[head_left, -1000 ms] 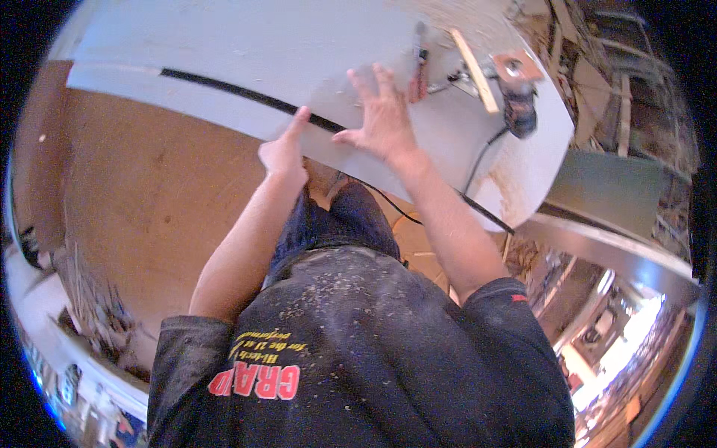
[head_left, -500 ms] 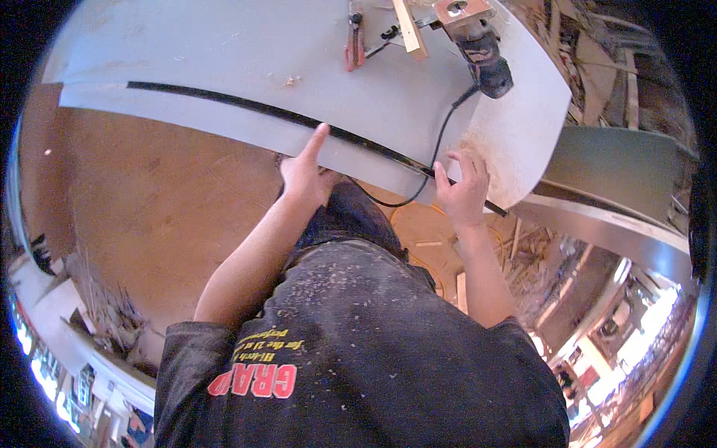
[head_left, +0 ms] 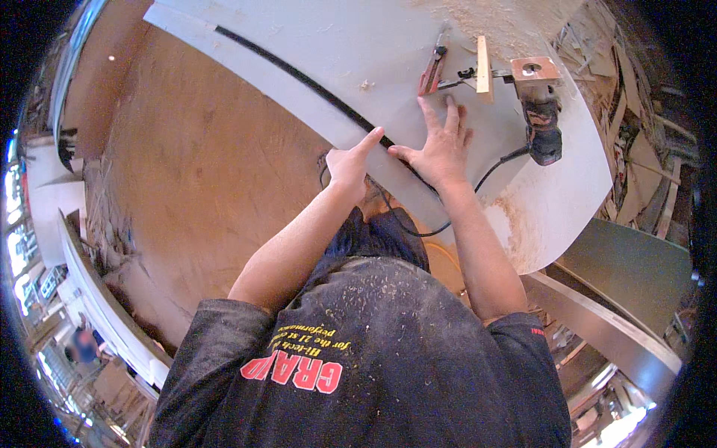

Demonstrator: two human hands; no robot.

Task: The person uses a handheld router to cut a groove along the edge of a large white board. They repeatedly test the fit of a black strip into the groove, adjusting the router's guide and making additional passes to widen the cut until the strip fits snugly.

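A long, narrow black strip (head_left: 299, 78) lies along the near edge of a pale grey panel (head_left: 291, 19). My left hand (head_left: 349, 166) is at that edge, its thumb pressed on the strip and its other fingers curled below the edge, partly hidden. To its right, my right hand (head_left: 443, 153) is spread over the panel with the thumb pointing at the strip. Its fingertips reach the near end of a red utility knife (head_left: 431, 73); whether they touch it is unclear. The strip's right end passes under the right hand and wrist.
A compact router (head_left: 541, 123) lies at the right with a wooden piece (head_left: 484, 71) on its guide. Its black cord (head_left: 489, 170) loops over the panel's near edge. Sawdust (head_left: 515, 224) is scattered about. A brown board (head_left: 202, 142) spreads below, and offcuts (head_left: 642, 157) pile at the far right.
My right hand has left the strip's right end, opened and reached forward to the knife. My left thumb remains on the strip. The view has turned, so the panel slants more.
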